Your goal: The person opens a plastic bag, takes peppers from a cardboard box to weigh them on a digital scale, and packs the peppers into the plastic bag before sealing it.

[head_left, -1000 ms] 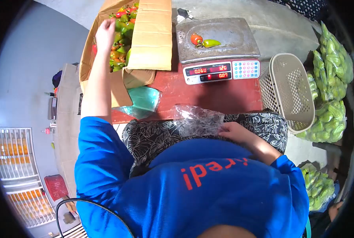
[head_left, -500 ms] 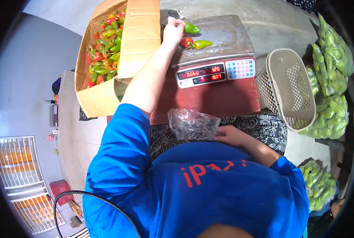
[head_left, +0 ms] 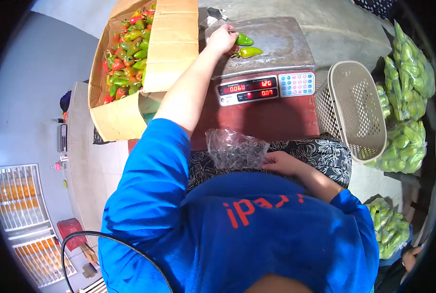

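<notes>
A red table (head_left: 227,119) is being topped by a scale (head_left: 296,53). At its plate, a green pepper (head_left: 244,39) is being held by the nearly closed left hand (head_left: 223,40), a red pepper (head_left: 233,50) being partly hidden. A clear bag (head_left: 235,150) is being pinched by the right hand (head_left: 282,163). The scale is being flanked by a pepper-filled carton (head_left: 174,53) and a beige basket (head_left: 364,107).

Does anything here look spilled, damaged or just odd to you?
Nothing looks spilled: the peppers I can see are in the cardboard box or on the metal pan of the weighing scale. Only that pan stands out a little: its surface looks blotchy and scuffed, though that may just be wear.
</notes>
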{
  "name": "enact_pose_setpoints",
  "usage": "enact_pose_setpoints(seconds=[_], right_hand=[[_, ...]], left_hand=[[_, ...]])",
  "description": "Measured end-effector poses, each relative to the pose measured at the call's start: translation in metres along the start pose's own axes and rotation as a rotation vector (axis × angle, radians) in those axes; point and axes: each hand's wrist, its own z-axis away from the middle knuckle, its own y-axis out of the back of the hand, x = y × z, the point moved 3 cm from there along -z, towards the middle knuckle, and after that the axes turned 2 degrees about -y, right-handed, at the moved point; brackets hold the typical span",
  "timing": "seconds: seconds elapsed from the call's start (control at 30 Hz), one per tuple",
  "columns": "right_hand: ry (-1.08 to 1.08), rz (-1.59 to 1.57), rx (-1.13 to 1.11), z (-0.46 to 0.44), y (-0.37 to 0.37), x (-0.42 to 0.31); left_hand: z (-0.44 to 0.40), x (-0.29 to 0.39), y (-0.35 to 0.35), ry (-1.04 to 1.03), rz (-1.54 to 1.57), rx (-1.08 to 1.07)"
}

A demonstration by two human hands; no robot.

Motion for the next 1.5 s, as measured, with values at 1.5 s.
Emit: enact_pose_setpoints(seconds=[1.5], right_hand=[[0.001,0.036,0.097,0.000,0.007,0.004]], left_hand=[[0.153,-0.161,0.195,0.109,-0.068,-0.247]])
